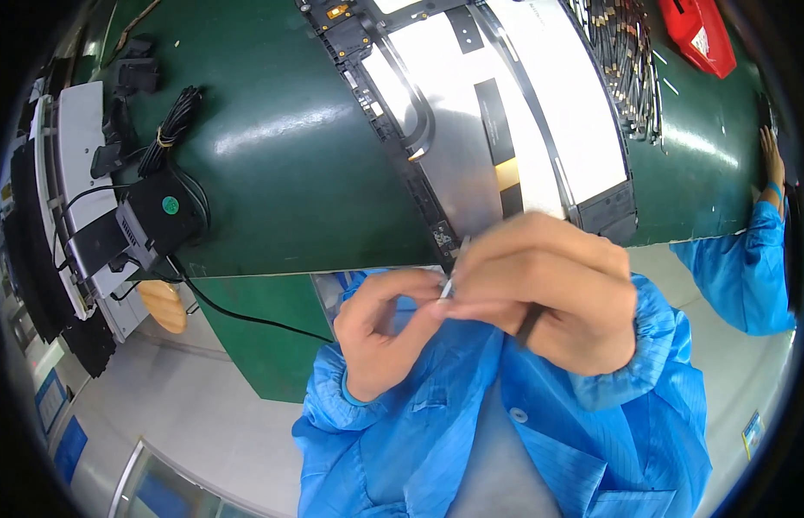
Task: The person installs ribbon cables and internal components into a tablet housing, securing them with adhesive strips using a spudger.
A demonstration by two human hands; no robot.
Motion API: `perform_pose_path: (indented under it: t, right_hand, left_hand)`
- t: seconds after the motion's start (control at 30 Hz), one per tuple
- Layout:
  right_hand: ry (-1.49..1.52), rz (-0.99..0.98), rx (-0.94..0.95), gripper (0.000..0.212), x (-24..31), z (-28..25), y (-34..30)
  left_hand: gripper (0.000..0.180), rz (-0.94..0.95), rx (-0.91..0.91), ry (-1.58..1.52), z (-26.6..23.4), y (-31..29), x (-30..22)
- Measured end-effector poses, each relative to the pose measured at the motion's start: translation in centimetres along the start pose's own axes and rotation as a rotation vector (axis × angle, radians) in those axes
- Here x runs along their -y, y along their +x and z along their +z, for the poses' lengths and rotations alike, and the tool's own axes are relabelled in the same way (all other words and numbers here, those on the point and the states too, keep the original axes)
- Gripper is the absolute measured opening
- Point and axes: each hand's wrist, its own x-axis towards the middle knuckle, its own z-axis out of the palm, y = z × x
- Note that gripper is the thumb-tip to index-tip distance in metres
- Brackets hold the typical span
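Both hands meet in front of my chest, just off the near edge of the table. My left hand point(380, 332) is closed in a pinch, thumb and forefinger at one end of a small thin white strip point(448, 287). My right hand point(549, 285), blurred by motion, pinches the same strip from the other side. A dark flat strip point(529, 325) shows under the right palm; whether it joins the white one I cannot tell. Just beyond the hands lies a flat device assembly point(458, 164) with a black frame, silver plate and white panels. The right hand hides its near edge.
A heap of thin dark cables point(626, 69) lies right of the assembly, near a red pouch point(700, 39). On the left of the green table point(281, 198) are a black device point(160, 216) and a coiled cord point(170, 129). Another person's hand point(772, 160) is at far right.
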Motion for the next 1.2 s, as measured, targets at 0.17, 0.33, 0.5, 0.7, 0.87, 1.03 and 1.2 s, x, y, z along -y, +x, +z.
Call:
perform_pose_path:
  t: [0.17, 0.33, 0.5, 0.7, 0.87, 1.03, 1.2]
  right_hand:
    - [0.07, 0.296, 0.055, 0.02, 0.8, -1.6, 0.4]
    - [0.129, -0.13, 0.071, 0.031, 0.0, -2.5, -0.8]
    - [-0.435, -0.047, -0.453, 0.015, 0.5, -12.1, 1.1]
    - [-0.776, 0.254, -0.656, 0.023, -6.4, -25.5, 3.8]
    - [-0.636, 0.163, -0.359, 0.033, -2.8, -17.8, 2.2]
    - [-0.289, -0.114, -0.011, 0.015, -0.8, -4.6, 0.1]
    - [-0.438, -0.318, 0.009, 0.028, -3.1, -2.2, -0.1]
  left_hand:
    - [0.022, 0.21, 0.061, -0.113, 1.3, 1.4, -0.6]
    - [0.024, 0.653, -0.119, 0.393, 2.1, 3.5, -0.1]
    - [0.04, 0.954, 0.171, 0.729, 1.6, 5.1, -2.0]
    - [0.015, 0.795, -0.033, 0.457, 0.7, 5.2, -0.7]
    - [0.015, 0.684, -0.015, 0.498, 0.5, 6.8, -1.6]
    - [0.02, 0.655, 0.025, 0.486, 0.1, 9.3, -1.0]
    - [0.016, 0.662, 0.052, 0.428, 0.0, 9.5, -1.1]
